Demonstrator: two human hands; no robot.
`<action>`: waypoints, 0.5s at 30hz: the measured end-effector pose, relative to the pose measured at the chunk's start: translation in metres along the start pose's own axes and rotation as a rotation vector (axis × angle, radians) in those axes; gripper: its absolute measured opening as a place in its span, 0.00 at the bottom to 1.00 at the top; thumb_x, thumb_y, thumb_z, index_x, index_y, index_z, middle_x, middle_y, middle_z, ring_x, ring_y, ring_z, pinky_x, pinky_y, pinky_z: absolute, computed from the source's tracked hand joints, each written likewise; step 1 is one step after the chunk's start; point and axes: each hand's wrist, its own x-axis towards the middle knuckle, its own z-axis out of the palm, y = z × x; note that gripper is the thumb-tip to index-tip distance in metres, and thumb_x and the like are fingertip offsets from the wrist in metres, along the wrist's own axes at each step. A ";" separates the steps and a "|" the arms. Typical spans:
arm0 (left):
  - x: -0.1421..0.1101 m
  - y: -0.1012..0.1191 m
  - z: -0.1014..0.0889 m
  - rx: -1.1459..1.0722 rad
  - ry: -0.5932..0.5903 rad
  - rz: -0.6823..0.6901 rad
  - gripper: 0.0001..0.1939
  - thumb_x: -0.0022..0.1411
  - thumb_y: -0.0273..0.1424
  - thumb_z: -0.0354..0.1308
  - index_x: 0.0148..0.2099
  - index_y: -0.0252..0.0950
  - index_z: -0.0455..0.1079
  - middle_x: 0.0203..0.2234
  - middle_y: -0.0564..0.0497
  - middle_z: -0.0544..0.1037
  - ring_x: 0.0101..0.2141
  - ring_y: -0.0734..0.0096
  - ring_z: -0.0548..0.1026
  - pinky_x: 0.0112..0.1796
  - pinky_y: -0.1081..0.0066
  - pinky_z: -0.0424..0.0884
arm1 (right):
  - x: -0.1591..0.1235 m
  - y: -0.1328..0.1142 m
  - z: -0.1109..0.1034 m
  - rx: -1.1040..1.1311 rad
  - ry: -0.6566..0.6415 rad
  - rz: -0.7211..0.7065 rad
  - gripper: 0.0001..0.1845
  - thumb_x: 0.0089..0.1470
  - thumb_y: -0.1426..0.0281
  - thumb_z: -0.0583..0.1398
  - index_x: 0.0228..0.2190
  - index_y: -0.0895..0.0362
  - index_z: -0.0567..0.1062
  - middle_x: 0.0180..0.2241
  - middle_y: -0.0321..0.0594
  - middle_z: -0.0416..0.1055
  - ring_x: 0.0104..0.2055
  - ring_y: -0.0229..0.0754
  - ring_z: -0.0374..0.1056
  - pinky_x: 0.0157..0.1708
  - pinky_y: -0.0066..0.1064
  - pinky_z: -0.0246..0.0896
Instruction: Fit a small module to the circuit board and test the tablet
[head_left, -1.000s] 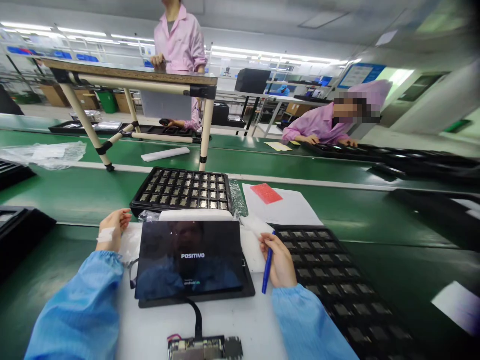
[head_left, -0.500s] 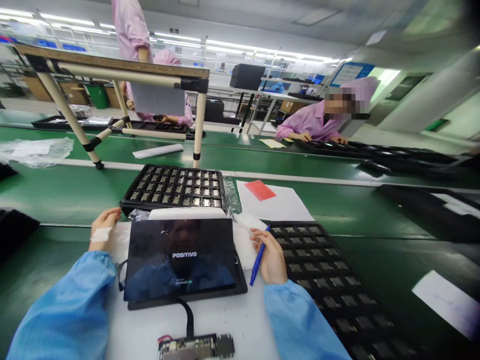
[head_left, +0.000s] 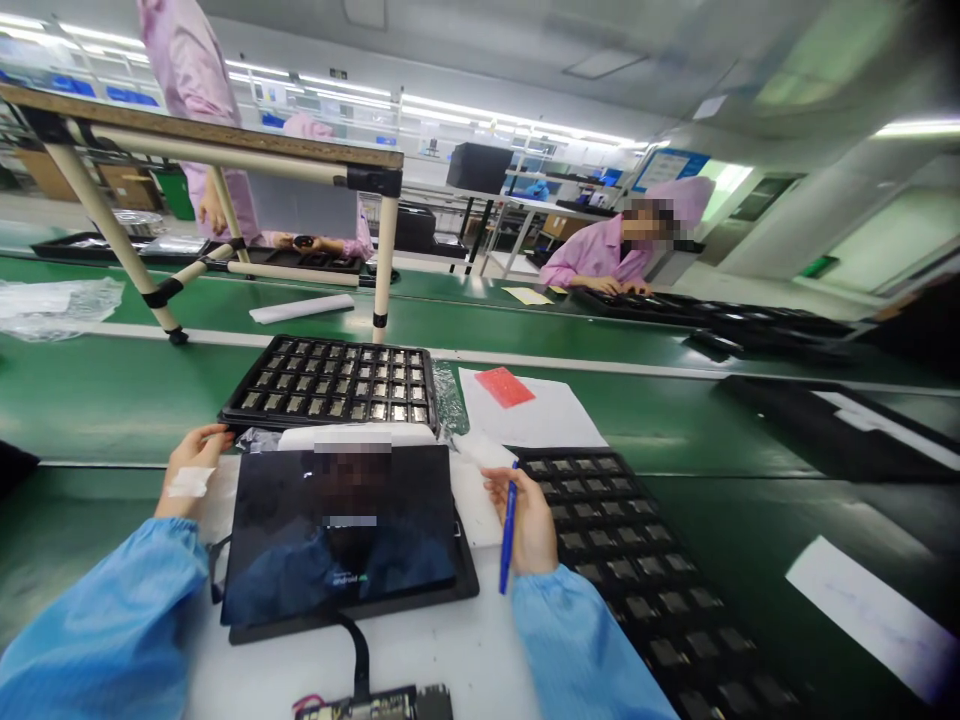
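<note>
A tablet screen [head_left: 341, 540] with a small "android" mark leans tilted in front of me on a white work surface [head_left: 435, 660]. A black flat cable [head_left: 361, 655] runs from its lower edge to a bare circuit board [head_left: 375, 705], partly cut off below. My left hand [head_left: 191, 465], with white tape on its back, is left of the screen. Its fingers stretch to the near left corner of a black tray of small metal-covered parts [head_left: 337, 380]; contact is unclear. My right hand [head_left: 534, 515] holds a blue pen [head_left: 508, 530] upright, right of the screen.
A second parts tray [head_left: 637, 560] lies at the right. Beyond the screen are white paper [head_left: 559, 415] and a red sheet [head_left: 505, 387]. A pipe-legged stand [head_left: 386, 260] straddles the green bench. Co-workers in pink [head_left: 600, 255] are across it.
The view has shifted, so the bench things sit slightly further left and lower. My hands keep their places around the screen, the pen still in my right hand, now more upright.
</note>
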 end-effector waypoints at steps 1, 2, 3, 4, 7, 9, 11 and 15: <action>0.000 0.000 -0.001 0.006 -0.005 0.002 0.04 0.60 0.28 0.58 0.38 0.32 0.69 0.31 0.52 0.74 0.34 0.66 0.74 0.39 0.60 0.71 | -0.001 0.000 0.001 0.003 0.008 -0.004 0.14 0.32 0.57 0.64 0.18 0.56 0.75 0.25 0.39 0.76 0.26 0.37 0.66 0.24 0.25 0.60; -0.001 0.000 -0.001 0.010 -0.012 0.004 0.04 0.60 0.28 0.57 0.38 0.32 0.69 0.31 0.52 0.74 0.34 0.66 0.74 0.39 0.60 0.71 | -0.001 0.000 0.001 0.006 0.014 -0.007 0.14 0.32 0.57 0.64 0.17 0.56 0.75 0.25 0.39 0.75 0.26 0.37 0.66 0.24 0.25 0.60; -0.001 0.000 -0.002 0.015 -0.021 0.006 0.04 0.60 0.28 0.57 0.38 0.32 0.69 0.31 0.52 0.74 0.34 0.66 0.74 0.39 0.60 0.71 | -0.002 0.000 0.001 0.009 0.017 -0.008 0.14 0.33 0.58 0.64 0.17 0.56 0.74 0.25 0.39 0.75 0.26 0.37 0.65 0.24 0.25 0.60; -0.001 0.000 -0.002 0.022 -0.029 0.005 0.04 0.60 0.28 0.57 0.38 0.32 0.69 0.31 0.51 0.74 0.35 0.66 0.74 0.39 0.60 0.71 | -0.002 0.000 0.002 0.012 0.018 -0.007 0.14 0.33 0.58 0.64 0.16 0.57 0.73 0.24 0.39 0.75 0.26 0.37 0.65 0.25 0.25 0.60; 0.000 0.000 -0.002 0.044 -0.031 -0.007 0.09 0.60 0.27 0.57 0.43 0.33 0.67 0.34 0.50 0.74 0.36 0.65 0.74 0.39 0.59 0.72 | -0.002 0.001 0.001 0.022 0.022 -0.006 0.14 0.34 0.59 0.63 0.13 0.57 0.71 0.23 0.39 0.73 0.27 0.38 0.66 0.26 0.25 0.61; 0.000 0.000 -0.002 0.058 -0.012 -0.022 0.16 0.60 0.26 0.57 0.51 0.33 0.63 0.38 0.48 0.73 0.37 0.63 0.74 0.39 0.58 0.72 | -0.002 0.003 0.000 0.029 0.038 -0.007 0.14 0.35 0.59 0.63 0.14 0.57 0.71 0.21 0.38 0.72 0.26 0.37 0.66 0.26 0.26 0.61; 0.000 0.000 -0.001 0.088 0.009 -0.028 0.24 0.60 0.26 0.57 0.57 0.35 0.56 0.40 0.46 0.73 0.38 0.62 0.74 0.40 0.57 0.72 | -0.001 0.006 -0.001 0.035 0.060 -0.006 0.13 0.35 0.59 0.63 0.16 0.57 0.72 0.19 0.36 0.70 0.24 0.37 0.65 0.26 0.27 0.61; -0.002 0.001 -0.002 0.234 -0.011 0.052 0.25 0.61 0.28 0.56 0.59 0.35 0.55 0.40 0.46 0.74 0.40 0.60 0.74 0.43 0.54 0.70 | 0.001 0.009 -0.002 0.038 0.078 -0.003 0.13 0.33 0.60 0.64 0.17 0.58 0.72 0.17 0.35 0.70 0.23 0.36 0.65 0.27 0.26 0.62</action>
